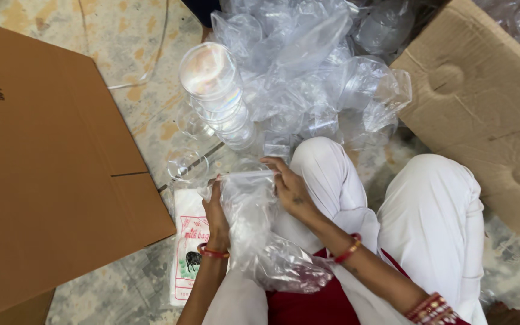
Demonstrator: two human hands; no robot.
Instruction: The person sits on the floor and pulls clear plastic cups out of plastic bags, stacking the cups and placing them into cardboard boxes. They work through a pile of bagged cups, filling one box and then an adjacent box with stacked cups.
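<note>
A clear plastic bag (260,235) lies over my lap, its open mouth held up between both hands. My left hand (216,213) grips the bag's left edge. My right hand (290,186) pinches the right side of the mouth. Just beyond the bag stands a tilted stack of clear round plastic containers (218,96), with loose clear lids (188,165) on the floor beside it.
A large brown cardboard box (49,168) stands at the left and a cardboard flap (482,102) at the right. A heap of crumpled clear bags (320,60) lies ahead. A white printed packet (189,253) rests on the patterned floor (121,36) under my left arm.
</note>
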